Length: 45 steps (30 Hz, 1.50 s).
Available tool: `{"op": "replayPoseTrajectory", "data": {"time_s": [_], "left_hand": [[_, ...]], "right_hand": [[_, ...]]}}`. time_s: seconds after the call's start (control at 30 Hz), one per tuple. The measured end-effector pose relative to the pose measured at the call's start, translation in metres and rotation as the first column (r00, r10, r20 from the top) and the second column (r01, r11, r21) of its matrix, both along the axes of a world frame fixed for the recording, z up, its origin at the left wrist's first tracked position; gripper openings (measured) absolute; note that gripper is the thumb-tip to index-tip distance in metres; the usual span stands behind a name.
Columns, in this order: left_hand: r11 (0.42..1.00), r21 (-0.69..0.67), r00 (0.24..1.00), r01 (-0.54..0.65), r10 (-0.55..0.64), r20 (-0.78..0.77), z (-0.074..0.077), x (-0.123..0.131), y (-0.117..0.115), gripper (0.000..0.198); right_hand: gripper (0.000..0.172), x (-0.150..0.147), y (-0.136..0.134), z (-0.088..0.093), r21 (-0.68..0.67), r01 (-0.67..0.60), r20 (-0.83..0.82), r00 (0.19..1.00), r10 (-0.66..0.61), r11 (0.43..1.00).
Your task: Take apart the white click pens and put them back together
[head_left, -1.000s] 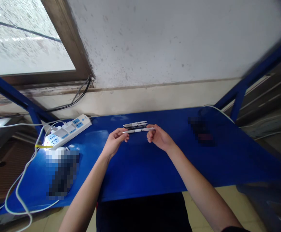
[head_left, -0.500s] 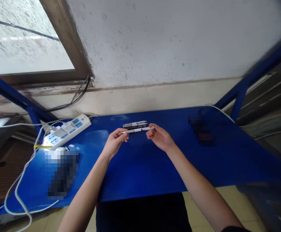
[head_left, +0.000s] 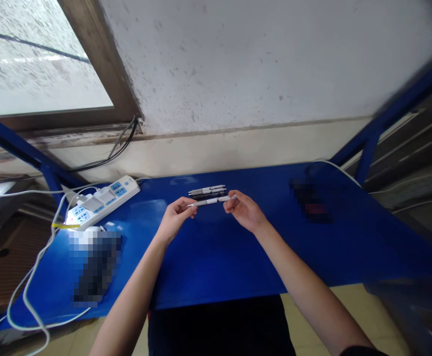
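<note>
At the far left, white cables (head_left: pixel 33 287) run to a white power strip (head_left: pixel 102 202) lying on the blue table (head_left: pixel 208 262), with a blurred object (head_left: pixel 97 267) just in front of it. Next, the left hand (head_left: pixel 176 220) is closed on one end of a white pen (head_left: pixel 212 200), and the right hand (head_left: pixel 244 211) is closed on the other, holding it level over the table. Just beyond lie a few slim pens (head_left: pixel 207 191), untouched by either hand, and farther right sits another blurred object (head_left: pixel 310 201)
</note>
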<state>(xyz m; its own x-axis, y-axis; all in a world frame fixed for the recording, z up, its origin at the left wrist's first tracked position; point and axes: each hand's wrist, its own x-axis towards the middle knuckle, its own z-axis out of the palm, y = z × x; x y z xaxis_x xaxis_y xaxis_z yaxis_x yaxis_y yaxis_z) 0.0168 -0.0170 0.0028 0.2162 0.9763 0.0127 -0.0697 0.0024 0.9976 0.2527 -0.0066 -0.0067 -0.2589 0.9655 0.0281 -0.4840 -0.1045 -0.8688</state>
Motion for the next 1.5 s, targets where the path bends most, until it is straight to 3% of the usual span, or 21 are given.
{"op": "replayPoseTrajectory", "data": {"time_s": [0.1, 0.2, 0.37, 0.5, 0.7, 0.97, 1.2, 1.33, 1.5], "left_hand": [[0.994, 0.109, 0.974, 0.023, 0.002, -0.225, 0.000, 0.001, -0.001, 0.026], [0.965, 0.250, 0.901, 0.084, 0.033, -0.432, -0.004, 0.003, -0.002, 0.022], [0.883, 0.374, 0.755, 0.284, 0.034, -0.655, -0.010, 0.004, -0.002, 0.011], [0.844, 0.391, 0.691, 0.367, 0.034, -0.722, -0.013, 0.003, -0.001, 0.007], [0.824, 0.387, 0.653, 0.413, 0.029, -0.757, -0.015, 0.004, -0.002, 0.004], [0.835, 0.392, 0.686, 0.386, 0.024, -0.727, -0.015, 0.005, -0.003, 0.011], [0.911, 0.391, 0.762, 0.128, 0.162, -0.627, -0.015, 0.006, 0.000, 0.016], [0.931, 0.363, 0.733, 0.032, 0.225, -0.642, -0.013, 0.000, 0.008, 0.009], [0.919, 0.385, 0.645, 0.080, 0.246, -0.723, -0.008, -0.007, 0.023, 0.008]], "right_hand": [[0.028, 0.000, 0.001, -0.002, 0.030, -0.008, 0.121, 0.993, 0.005, 1.000], [0.030, -0.002, 0.003, -0.006, 0.087, -0.012, 0.351, 0.936, -0.019, 0.996], [0.026, -0.002, 0.004, -0.013, 0.285, -0.022, 0.708, 0.679, -0.194, 0.958], [0.022, 0.002, 0.008, -0.021, 0.467, 0.049, 0.769, 0.470, -0.433, 0.883], [0.018, 0.005, 0.012, -0.031, 0.586, 0.115, 0.749, 0.301, -0.590, 0.802], [0.023, 0.006, 0.014, -0.038, 0.588, 0.086, 0.765, 0.265, -0.587, 0.804], [0.024, 0.008, 0.018, -0.038, 0.548, 0.096, 0.781, 0.296, -0.549, 0.831], [0.025, 0.008, 0.025, -0.033, 0.511, 0.067, 0.826, 0.239, -0.511, 0.857], [0.020, 0.003, 0.035, -0.024, 0.465, 0.038, 0.877, 0.121, -0.466, 0.885]]}}
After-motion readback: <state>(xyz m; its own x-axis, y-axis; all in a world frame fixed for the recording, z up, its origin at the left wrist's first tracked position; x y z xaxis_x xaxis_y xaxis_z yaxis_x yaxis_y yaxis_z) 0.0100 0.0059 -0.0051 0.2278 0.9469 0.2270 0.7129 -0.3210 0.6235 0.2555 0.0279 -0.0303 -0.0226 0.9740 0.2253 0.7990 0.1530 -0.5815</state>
